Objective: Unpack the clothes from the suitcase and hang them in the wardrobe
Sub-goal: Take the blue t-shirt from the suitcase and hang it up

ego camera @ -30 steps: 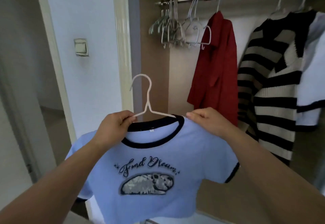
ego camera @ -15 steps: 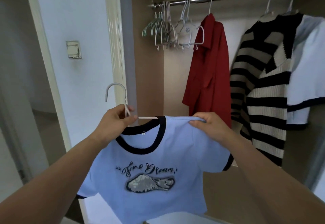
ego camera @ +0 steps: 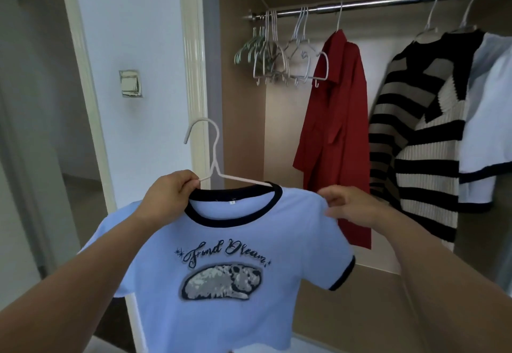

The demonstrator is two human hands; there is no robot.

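Vs. 0.5 s ago, white hanger (ego camera: pixel 214 153) hook had swung back upright. L hand (ego camera: pixel 169 195) gripped its L arm at collar. R hand (ego camera: pixel 349 208) pinched light-blue T-shirt (ego camera: pixel 221 242) shoulder. Tee was not yet hung; rail (ego camera: pixel 388 1) lay at 1 o'clock.

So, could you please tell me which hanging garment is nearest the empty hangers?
The red shirt, hanging just right of the empty hangers on the rail; the black-and-cream striped sweater and the pale top beyond it hang farther right.
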